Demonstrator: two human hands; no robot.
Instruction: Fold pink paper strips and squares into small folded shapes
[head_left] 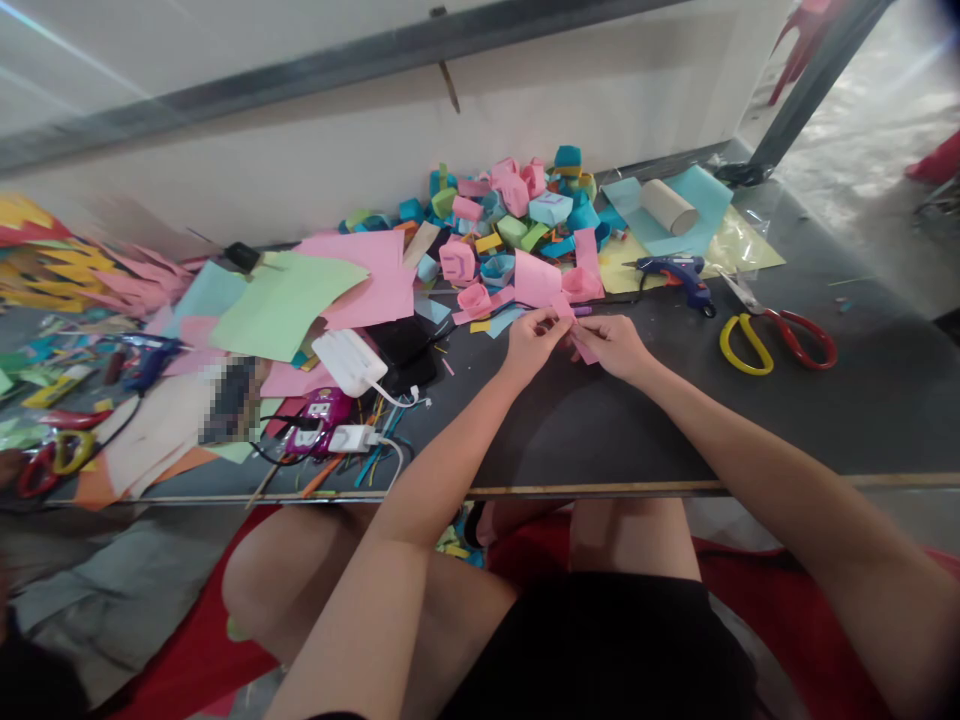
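Note:
Between my two hands is a strip of pink paper (589,350), held just above the dark tabletop. My left hand (534,342) pinches its upper left part, fingers together. From the other side, my right hand (613,343) grips the strip with thumb and fingers; part of the paper is hidden behind them. Right behind the hands lie a curled pink paper piece (536,278) and another pink folded piece (581,284). A pink paper ring (474,298) sits to their left. A purple pen-like stick (582,311) shows just behind the fingers.
Folded paper pieces (514,195) are heaped at the wall. To the right lie a blue glue gun (675,268), scissors (780,325) and a cardboard tube (669,206). Leftward are paper sheets (292,300), a white power bank (349,362), a purple power strip (319,420) and cables.

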